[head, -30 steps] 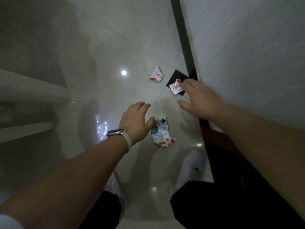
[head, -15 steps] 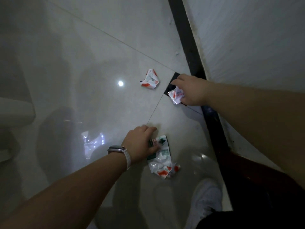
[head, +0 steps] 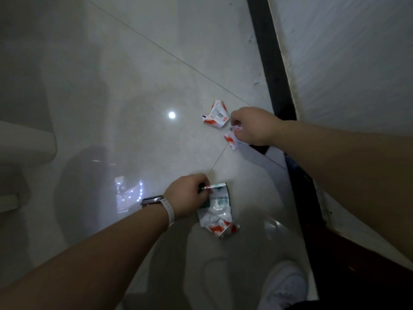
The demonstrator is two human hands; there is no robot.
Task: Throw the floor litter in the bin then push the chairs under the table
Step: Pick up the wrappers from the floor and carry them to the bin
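**On the floor by the black strip: two wrappers in hand, one left lying**

Beside the black strip (head: pixel 274 86) that runs along the foot of the wall (head: pixel 346 63), I look straight down at a glossy pale tiled floor (head: pixel 134 86) in dim light. Both bare arms reach down into view.

The left hand (head: pixel 187 195), with a watch (head: pixel 154 200) on its wrist, is well out from the strip. Its grip is closed: fingers and thumb pinch the top edge of a large wrapper (head: pixel 218 211), crumpled, green at the top and red at the bottom. I cannot tell whether the wrapper has left the floor.

The right hand (head: pixel 254 126) is just beside the strip. Its grip is curled tight round a small wrapper (head: pixel 232 138), white and red, which pokes out below the knuckles.

A third wrapper (head: pixel 215 115), also white and red, lies on the floor a little further out from the strip, nearly touching the right hand's fingers. No hand holds it.

A white shoe (head: pixel 283 285) stands close to the strip at the bottom of the view.

As I judge it, the task is at an early stage. Two pieces of litter are in hand and one waits to be picked up. No bin, chair or table shows clearly, so binning the litter and pushing in the chairs both appear to remain.
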